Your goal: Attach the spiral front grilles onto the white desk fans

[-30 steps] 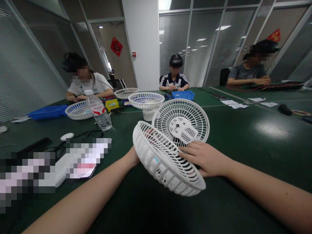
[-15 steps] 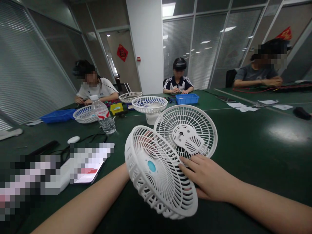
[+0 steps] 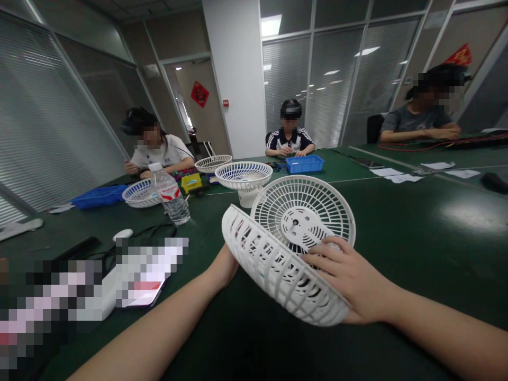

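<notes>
A white plastic fan grille [image 3: 278, 267] is held tilted above the table, its slatted side wall towards me. My left hand [image 3: 227, 264] grips its left edge; most of those fingers are hidden behind the grille. On its right edge lies my right hand [image 3: 349, 275], fingers over the rim and thumb low at the outside. Just behind, a second round grille [image 3: 337, 203] with a solid centre plate and a slotted bracket leans back, partly covered by the held grille and my right fingers.
Behind stands a white fan body with a grille [image 3: 244, 177]. A water bottle [image 3: 171, 193], a white grille [image 3: 138, 194] and a phone [image 3: 159, 275] are on the left. Blue trays [image 3: 305, 164] and a yellow box [image 3: 191, 183] lie further back. Three people sit around the green table.
The held grille has tipped, so its blue-centred face has turned from view and its side wall shows. Both hands have shifted with it, the grille moving slightly right.
</notes>
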`<state>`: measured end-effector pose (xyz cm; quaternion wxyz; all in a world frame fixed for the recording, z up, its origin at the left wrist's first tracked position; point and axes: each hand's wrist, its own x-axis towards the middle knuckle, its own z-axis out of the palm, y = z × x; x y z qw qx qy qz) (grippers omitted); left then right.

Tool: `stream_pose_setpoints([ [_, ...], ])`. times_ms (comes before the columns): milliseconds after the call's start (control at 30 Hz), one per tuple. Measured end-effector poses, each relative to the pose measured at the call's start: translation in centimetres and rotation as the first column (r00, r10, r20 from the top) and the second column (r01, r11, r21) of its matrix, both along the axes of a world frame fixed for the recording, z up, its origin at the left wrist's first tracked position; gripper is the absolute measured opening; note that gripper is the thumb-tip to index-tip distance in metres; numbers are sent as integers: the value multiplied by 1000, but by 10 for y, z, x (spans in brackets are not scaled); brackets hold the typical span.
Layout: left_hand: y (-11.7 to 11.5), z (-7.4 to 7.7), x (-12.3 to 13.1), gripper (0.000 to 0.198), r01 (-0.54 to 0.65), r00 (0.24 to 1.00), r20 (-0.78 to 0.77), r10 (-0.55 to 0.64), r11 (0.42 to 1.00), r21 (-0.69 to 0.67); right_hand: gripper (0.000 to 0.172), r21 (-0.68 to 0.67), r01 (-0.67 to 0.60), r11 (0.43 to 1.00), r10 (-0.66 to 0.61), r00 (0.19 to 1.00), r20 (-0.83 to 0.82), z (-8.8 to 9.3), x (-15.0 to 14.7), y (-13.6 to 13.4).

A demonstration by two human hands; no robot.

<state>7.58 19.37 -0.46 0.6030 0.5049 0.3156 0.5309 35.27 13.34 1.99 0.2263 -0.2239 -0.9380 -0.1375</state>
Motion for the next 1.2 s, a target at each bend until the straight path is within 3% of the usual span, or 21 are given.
stream_pose_setpoints([
  [133,-1,-1,1,50,6,999,42,-4,999,-54,84,240,110,965,-66,981,-183,0,10,4],
  [200,-1,-2,1,54,-3,998,68,10,995,-97,99,286,166,944,-81,954,-288,0,15,6],
  [267,0,-3,1,54,-20,997,77,29,992,-126,103,265,224,938,-113,920,-376,0,20,9],
  [500,8,-14,-1,50,5,995,-103,-10,999,-49,76,-7,302,953,-270,841,-469,-4,33,23],
  [667,6,-14,-1,44,-101,984,-145,102,995,19,76,-160,294,942,-335,807,-486,-18,41,35],
  [800,3,-7,1,52,-97,983,-151,101,995,33,77,-209,262,942,-334,797,-503,-20,42,36],
  [1200,3,-8,-3,42,-44,984,-175,44,999,7,65,-453,-72,889,-312,629,-712,-26,39,39],
])
